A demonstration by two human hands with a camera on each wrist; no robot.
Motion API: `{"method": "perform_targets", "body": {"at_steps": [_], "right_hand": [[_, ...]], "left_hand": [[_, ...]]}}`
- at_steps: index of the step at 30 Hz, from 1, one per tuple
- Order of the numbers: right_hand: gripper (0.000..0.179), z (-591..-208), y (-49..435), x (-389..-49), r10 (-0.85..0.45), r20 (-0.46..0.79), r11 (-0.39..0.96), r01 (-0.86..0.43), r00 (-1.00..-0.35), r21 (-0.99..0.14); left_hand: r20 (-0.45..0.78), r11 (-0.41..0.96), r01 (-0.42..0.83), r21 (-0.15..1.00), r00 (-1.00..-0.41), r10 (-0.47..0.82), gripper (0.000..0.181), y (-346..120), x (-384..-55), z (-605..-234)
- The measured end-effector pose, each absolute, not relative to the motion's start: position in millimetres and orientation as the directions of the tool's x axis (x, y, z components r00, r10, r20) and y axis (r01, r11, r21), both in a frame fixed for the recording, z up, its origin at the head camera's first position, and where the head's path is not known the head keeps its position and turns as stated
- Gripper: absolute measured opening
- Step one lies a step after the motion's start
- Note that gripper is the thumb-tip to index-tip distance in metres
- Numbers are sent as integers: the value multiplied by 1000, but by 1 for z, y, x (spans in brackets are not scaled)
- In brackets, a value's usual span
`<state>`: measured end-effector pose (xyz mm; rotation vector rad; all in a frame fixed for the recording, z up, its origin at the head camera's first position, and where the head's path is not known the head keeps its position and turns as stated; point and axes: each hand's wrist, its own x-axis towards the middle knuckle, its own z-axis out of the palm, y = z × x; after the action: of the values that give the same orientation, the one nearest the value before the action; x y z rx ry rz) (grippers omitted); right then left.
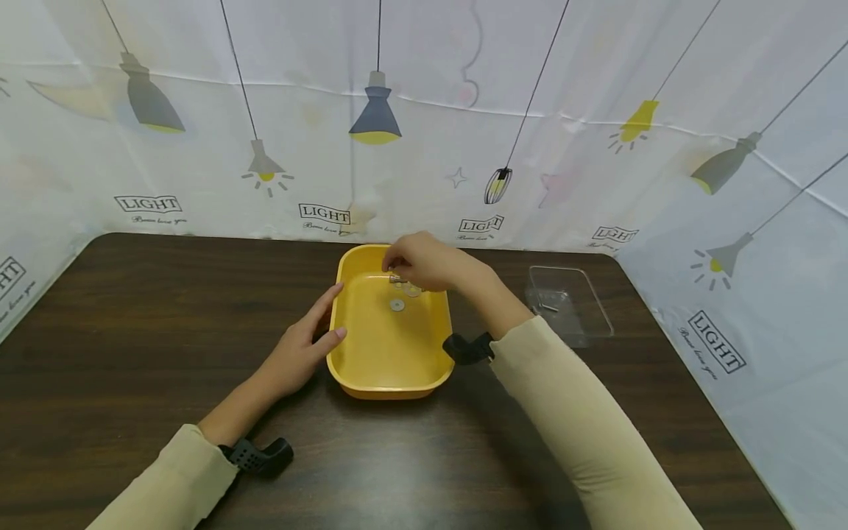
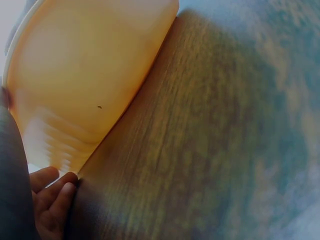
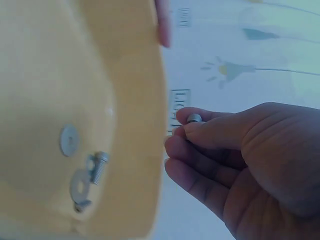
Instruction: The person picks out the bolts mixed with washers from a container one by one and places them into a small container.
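Note:
A yellow tray (image 1: 391, 361) stands on the table. My left hand (image 1: 299, 352) rests against its left side, thumb and index fingertip at the rim; in the left wrist view other fingers (image 2: 55, 200) touch low on the outer wall. Over the tray's far right part, my right hand (image 1: 427, 263) pinches a small metal piece with a round, screw-like head (image 3: 194, 118) between thumb and index finger; its shank is hidden. Inside the tray lie a flat washer (image 3: 69, 140), a socket-head screw (image 3: 99, 167), a larger washer (image 3: 80, 186) and a small screw (image 3: 82, 205).
To the right of the tray is a clear plastic box (image 1: 570, 313) with a small metal screw-like piece (image 1: 548, 307) in it. The dark wooden table (image 1: 165, 331) ends at a white printed curtain (image 1: 424, 169) behind and at the sides.

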<state>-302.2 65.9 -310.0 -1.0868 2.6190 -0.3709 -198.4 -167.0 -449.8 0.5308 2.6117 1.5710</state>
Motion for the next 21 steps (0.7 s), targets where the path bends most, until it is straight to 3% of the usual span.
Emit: {"method": "perform_targets", "body": {"at_steps": [16,21], "right_hand": [[22,-287,134,-264,-704,34,658,-669,-710,-345],[19,-291,169,-249,-665,87,660,-638,-742,-395]], "left_hand": [[127,436,258,862,-944,306,68,-168,-198,-449],[120,435,252,865,-944,307,68,-167,-199,-450]]}}
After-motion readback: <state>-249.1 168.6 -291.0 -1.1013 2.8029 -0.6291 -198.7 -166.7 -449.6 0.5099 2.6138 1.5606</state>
